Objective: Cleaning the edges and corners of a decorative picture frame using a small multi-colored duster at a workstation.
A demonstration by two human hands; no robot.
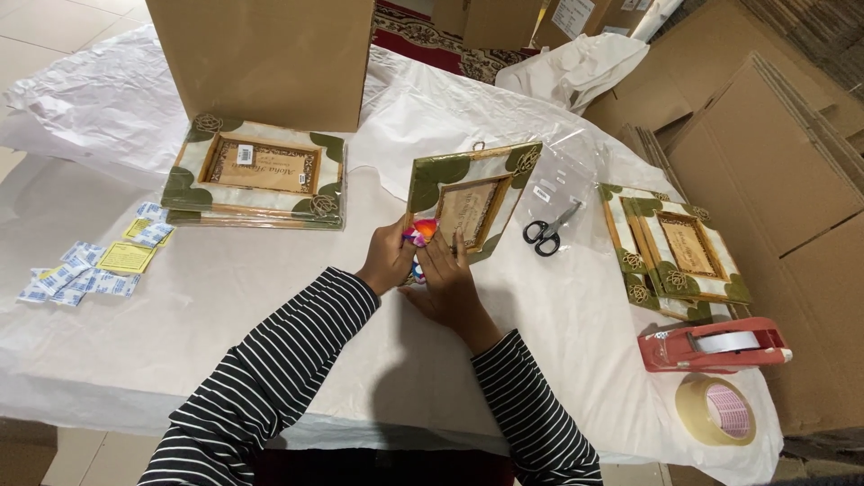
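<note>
While left hand [389,259] grips colourful cloth [421,232], right hand [450,279] lies flat, open, on frame [468,200].

Both hands, left hand [389,259] and right hand [448,283], on green-cornered picture frame [468,198] beside scissors [547,232]

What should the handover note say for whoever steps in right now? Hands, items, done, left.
Left hand: shut on a small multicoloured object at the lower left corner of the tilted green-cornered picture frame.
Right hand: flat against that frame's lower edge, fingers open.
Nearby: scissors lying on a clear plastic bag, frame stacks at left and right, red tape dispenser, tape roll, small sachets, cardboard box.
Done: nothing visibly bagged or boxed.
Left: centre frame is unwrapped.
</note>
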